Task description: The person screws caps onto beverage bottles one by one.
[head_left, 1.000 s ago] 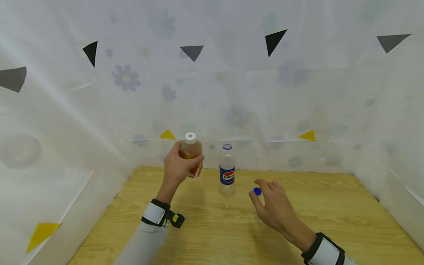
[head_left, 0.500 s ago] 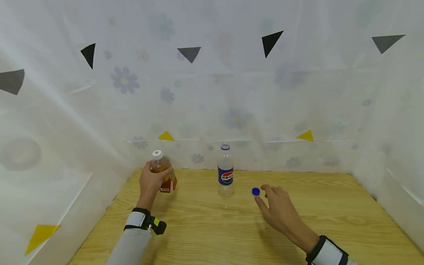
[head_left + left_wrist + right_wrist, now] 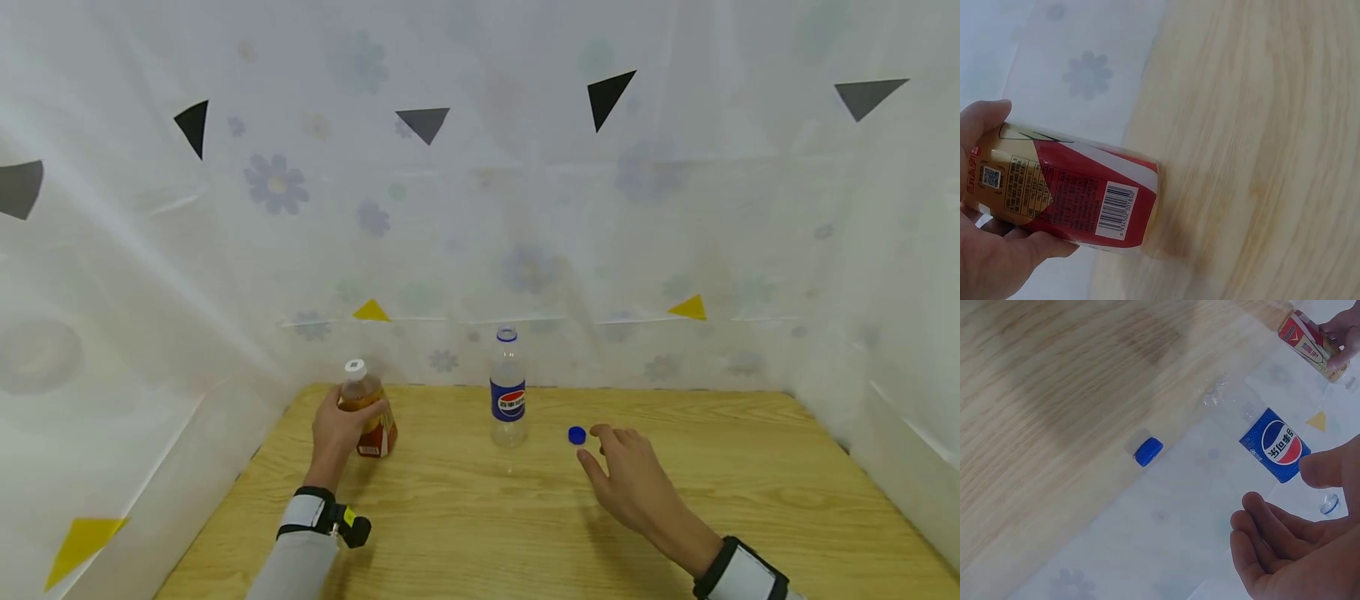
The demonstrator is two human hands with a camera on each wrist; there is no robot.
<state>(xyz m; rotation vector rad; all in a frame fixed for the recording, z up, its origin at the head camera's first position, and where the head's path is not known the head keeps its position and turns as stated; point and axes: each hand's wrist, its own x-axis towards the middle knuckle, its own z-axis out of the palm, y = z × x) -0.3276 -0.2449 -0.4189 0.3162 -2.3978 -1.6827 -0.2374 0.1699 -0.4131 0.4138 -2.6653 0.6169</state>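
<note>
My left hand (image 3: 337,429) grips a drink bottle (image 3: 378,437) with a white cap and a red and gold label. Its base is at or just above the tabletop on the left; a small gap cannot be ruled out. A clear Pepsi bottle (image 3: 508,400) with a blue label stands upright and uncapped in the middle. To its right lies a blue bottle cap (image 3: 577,436), seen too in the right wrist view as a loose cap (image 3: 1149,452) on the wood. Beside that cap hovers my right hand (image 3: 633,483), thumb and fingers apart, holding nothing.
The wood-grain table (image 3: 465,533) meets a white patterned sheet (image 3: 480,233) at the back and sides. Black, grey and yellow triangles mark the sheet. Each wrist wears a strap, the left one carrying a small camera (image 3: 352,529).
My left hand has carried the white-capped bottle left and down from beside the Pepsi bottle. The right hand's fingers have drawn slightly away from the blue cap, which now lies clear of them.
</note>
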